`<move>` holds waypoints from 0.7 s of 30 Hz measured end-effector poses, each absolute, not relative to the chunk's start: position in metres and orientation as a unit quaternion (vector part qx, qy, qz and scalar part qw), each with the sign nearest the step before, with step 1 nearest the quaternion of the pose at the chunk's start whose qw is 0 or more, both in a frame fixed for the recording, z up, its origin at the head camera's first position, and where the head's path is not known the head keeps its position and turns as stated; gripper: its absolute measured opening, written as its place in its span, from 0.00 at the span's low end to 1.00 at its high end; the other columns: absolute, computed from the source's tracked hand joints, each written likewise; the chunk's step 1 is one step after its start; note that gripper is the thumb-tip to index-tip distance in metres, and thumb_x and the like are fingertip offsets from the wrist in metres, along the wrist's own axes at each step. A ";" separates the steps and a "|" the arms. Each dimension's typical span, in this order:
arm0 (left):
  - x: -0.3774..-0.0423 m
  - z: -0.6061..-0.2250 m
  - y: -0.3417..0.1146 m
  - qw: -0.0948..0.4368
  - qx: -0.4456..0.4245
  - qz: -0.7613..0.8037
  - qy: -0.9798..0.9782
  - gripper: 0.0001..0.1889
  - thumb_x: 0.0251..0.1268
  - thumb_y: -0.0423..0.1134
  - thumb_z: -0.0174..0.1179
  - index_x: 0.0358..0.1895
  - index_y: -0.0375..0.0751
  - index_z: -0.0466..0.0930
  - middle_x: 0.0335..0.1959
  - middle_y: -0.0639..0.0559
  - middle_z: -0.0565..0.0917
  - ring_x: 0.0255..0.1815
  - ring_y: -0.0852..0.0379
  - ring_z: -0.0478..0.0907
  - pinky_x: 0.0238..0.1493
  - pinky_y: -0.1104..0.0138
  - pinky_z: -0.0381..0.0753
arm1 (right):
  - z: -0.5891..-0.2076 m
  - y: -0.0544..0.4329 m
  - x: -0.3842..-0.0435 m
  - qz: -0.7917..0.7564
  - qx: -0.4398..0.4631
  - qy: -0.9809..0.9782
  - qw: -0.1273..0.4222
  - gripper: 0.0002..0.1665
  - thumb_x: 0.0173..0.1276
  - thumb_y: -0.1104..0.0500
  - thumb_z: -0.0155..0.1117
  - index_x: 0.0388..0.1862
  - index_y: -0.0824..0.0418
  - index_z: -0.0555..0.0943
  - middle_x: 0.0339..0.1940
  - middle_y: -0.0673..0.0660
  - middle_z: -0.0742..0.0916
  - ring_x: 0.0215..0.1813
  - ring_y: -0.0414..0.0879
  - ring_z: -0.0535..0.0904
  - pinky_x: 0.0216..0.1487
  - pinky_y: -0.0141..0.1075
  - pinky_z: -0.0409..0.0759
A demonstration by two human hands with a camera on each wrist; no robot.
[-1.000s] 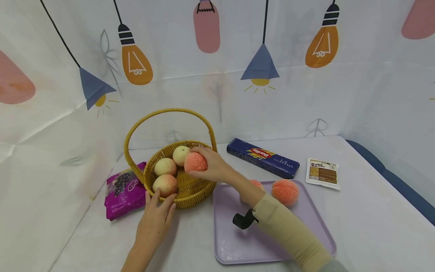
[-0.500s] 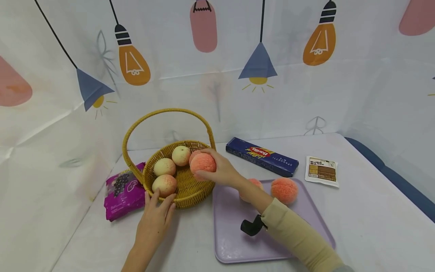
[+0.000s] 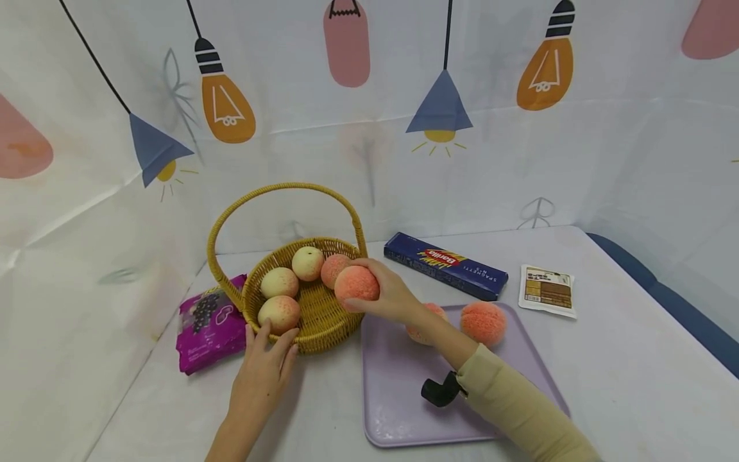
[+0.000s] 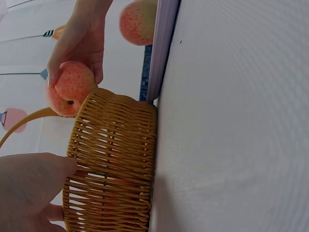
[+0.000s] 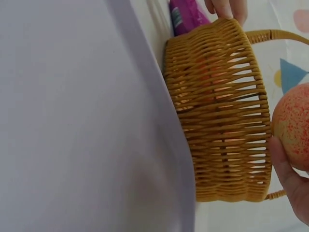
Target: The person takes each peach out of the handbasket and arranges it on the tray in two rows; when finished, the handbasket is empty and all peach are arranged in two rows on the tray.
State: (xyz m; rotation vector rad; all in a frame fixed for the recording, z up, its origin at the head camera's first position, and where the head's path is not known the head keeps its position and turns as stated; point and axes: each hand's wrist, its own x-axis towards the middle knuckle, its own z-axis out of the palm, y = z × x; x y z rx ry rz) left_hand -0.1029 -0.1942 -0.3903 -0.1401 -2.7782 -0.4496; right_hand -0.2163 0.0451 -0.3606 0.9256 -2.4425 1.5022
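Observation:
A peach (image 3: 356,287) is held in my right hand (image 3: 391,294), just above the right rim of the wicker basket (image 3: 337,333). The right wrist view shows this peach (image 5: 295,126) near the rim with a finger beneath it. Inside the basket lie several peaches, pale ones (image 3: 280,314) on the left and a pinker one (image 3: 335,269) at the back right. My left hand (image 3: 258,375) grips the basket's front rim, fingertips close to the front peach. On the lilac tray (image 3: 398,417) sit two more peaches (image 3: 484,323), one partly hidden behind my right forearm.
A purple packet (image 3: 210,330) lies against the basket's left side. Behind the tray is a blue spaghetti box (image 3: 444,266), with a small flat packet (image 3: 547,292) to its right. The basket's tall handle (image 3: 283,186) arches up. A printed cloth hangs behind.
My right hand has shifted right with its peach, from over the basket's inside to its right rim. The pinker peach in the basket has come into sight. My left hand stays put.

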 end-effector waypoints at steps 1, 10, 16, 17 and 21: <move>-0.103 -0.390 -0.194 0.163 -0.050 -0.157 -0.973 0.15 0.67 0.44 0.53 0.54 0.49 0.77 0.64 0.29 0.61 0.65 0.24 0.46 0.44 0.36 0.68 | -0.361 0.046 -0.216 0.493 0.308 -0.810 0.072 0.39 0.49 0.49 0.73 0.60 0.54 0.68 0.54 0.46 0.75 0.50 0.40 0.74 0.48 0.38 0.76; -0.104 -0.388 -0.195 0.154 -0.049 -0.157 -0.974 0.15 0.68 0.45 0.51 0.54 0.47 0.77 0.64 0.29 0.60 0.65 0.24 0.45 0.46 0.36 0.67 | -0.365 0.057 -0.214 0.506 0.291 -0.809 0.071 0.41 0.48 0.47 0.74 0.59 0.56 0.68 0.52 0.45 0.76 0.48 0.40 0.74 0.47 0.39 0.76; -0.104 -0.390 -0.195 0.155 -0.048 -0.157 -0.974 0.15 0.67 0.45 0.52 0.53 0.47 0.78 0.64 0.28 0.60 0.65 0.24 0.45 0.47 0.36 0.66 | -0.367 0.063 -0.213 0.524 0.292 -0.799 0.044 0.38 0.52 0.49 0.72 0.59 0.56 0.67 0.52 0.46 0.76 0.48 0.41 0.75 0.47 0.39 0.76; -0.104 -0.390 -0.195 0.155 -0.048 -0.157 -0.974 0.15 0.67 0.45 0.52 0.53 0.47 0.78 0.64 0.28 0.60 0.65 0.23 0.45 0.47 0.36 0.66 | -0.368 0.064 -0.213 0.528 0.293 -0.797 0.039 0.37 0.53 0.50 0.71 0.59 0.56 0.67 0.52 0.46 0.76 0.48 0.41 0.75 0.47 0.39 0.76; -0.104 -0.390 -0.194 0.155 -0.049 -0.156 -0.974 0.15 0.67 0.45 0.52 0.53 0.46 0.78 0.64 0.28 0.60 0.65 0.23 0.45 0.47 0.36 0.66 | -0.372 0.068 -0.213 0.544 0.283 -0.790 0.016 0.36 0.54 0.50 0.70 0.60 0.53 0.66 0.53 0.47 0.76 0.49 0.43 0.75 0.48 0.40 0.76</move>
